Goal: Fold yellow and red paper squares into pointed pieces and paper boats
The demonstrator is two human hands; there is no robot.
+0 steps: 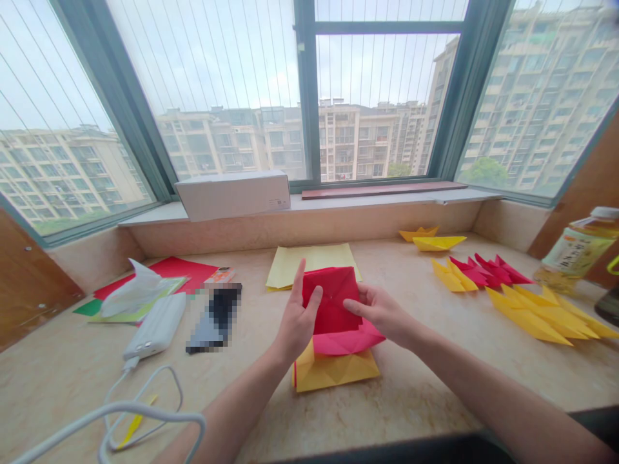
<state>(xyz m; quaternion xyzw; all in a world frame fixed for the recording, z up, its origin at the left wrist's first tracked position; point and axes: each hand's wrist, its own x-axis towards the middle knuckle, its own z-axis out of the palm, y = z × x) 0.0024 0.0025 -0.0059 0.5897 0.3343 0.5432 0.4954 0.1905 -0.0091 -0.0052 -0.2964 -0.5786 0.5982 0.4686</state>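
Between my two hands is a folded red paper [333, 296], raised and tilted toward me, with crease lines across its face. My left hand [302, 312] grips its left edge, thumb in front and index finger pointing up. On the opposite edge, my right hand [380, 311] pinches the paper with its thumb on the front. Just below lies a pink-red folded paper [345, 341], partly over a yellow folded paper [338, 375] on the counter. Behind the hands rests a stack of pale yellow sheets [285, 263].
Yellow paper boats [541, 312] and red folded boats [491, 270] stand at right beside a drink bottle [570, 251]. At left are a power bank [155, 325] with a white cable [159, 409], a pixelated dark object [215, 319], a tissue pack [133, 293] and red sheets [186, 274].
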